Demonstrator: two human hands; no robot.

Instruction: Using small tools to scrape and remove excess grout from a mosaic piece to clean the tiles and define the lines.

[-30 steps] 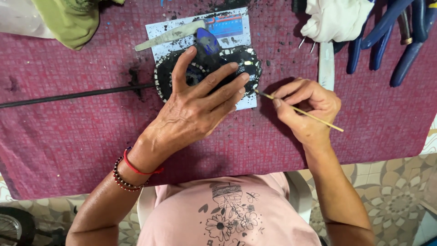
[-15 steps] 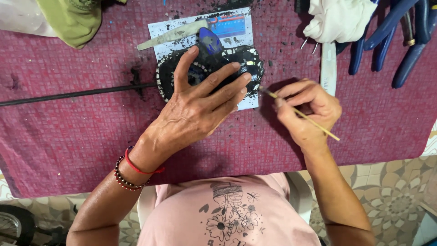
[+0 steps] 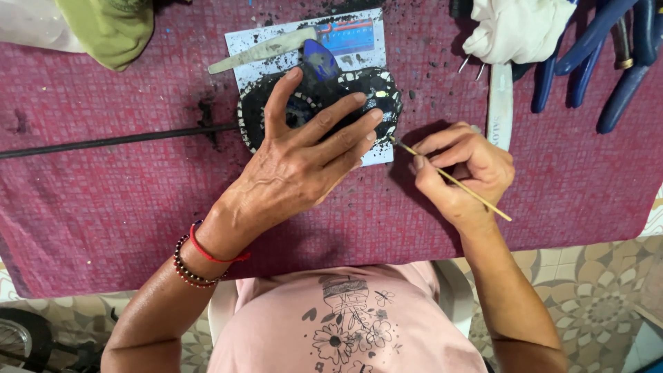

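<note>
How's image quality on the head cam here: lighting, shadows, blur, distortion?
Head view: soft, even light, no glare; a faint shadow lies under the right hand on the maroon cloth. Left hand, thin stick and black mosaic piece are all sharp, no motion blur. Mild wide-angle bend shows at the table's edges. The blue-handled pliers are cut off by the frame.

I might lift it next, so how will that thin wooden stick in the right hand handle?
The thin wooden stick looks very light, pinched easily by the right hand. Being so slender, it probably snaps if bent. Round and straight, it may roll, though the textured maroon cloth should slow it.
</note>
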